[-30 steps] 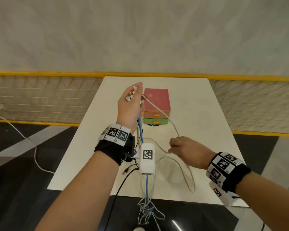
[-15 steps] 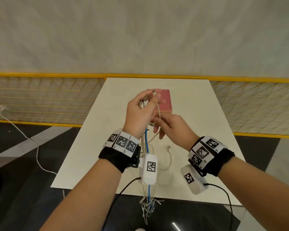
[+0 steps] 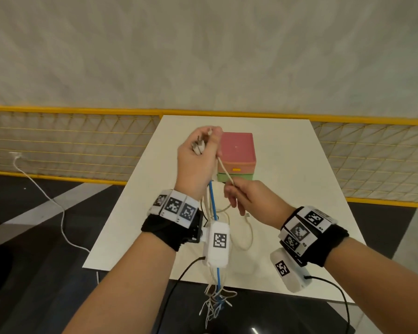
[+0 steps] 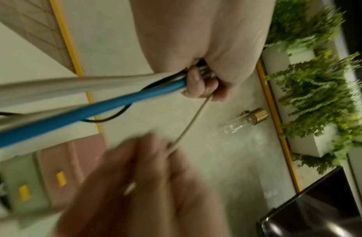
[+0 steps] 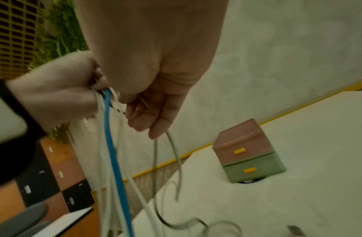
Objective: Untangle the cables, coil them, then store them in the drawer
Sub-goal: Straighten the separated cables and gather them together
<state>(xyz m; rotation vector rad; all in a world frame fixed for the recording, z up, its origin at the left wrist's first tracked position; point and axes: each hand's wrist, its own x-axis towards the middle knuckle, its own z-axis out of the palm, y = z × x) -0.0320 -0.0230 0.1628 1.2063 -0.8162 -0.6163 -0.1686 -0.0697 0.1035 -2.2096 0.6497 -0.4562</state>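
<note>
My left hand (image 3: 203, 147) is raised above the white table (image 3: 287, 189) and grips a bundle of cable ends, with plugs sticking out above the fist. A blue cable (image 3: 212, 201) and several white ones hang down from it past the table's front edge. A beige cable (image 3: 225, 171) runs from that fist down to my right hand (image 3: 232, 189), which pinches it just below. In the right wrist view the beige cable (image 5: 173, 149) hangs in a loop under my fingers (image 5: 153, 128). The drawer unit (image 3: 237, 155), pink over green, stands shut behind the hands.
Loose loops of beige cable (image 3: 246, 235) lie on the table near me. A yellow-railed mesh fence (image 3: 58, 141) runs behind the table. A white cord (image 3: 46, 196) trails on the floor at left. The left wrist view shows a glass bottle (image 4: 245, 121) and green plants (image 4: 309, 80).
My right hand came up from the lower right to the left fist, then slid a little down the beige cable. The left hand rose slightly and kept its grip.
</note>
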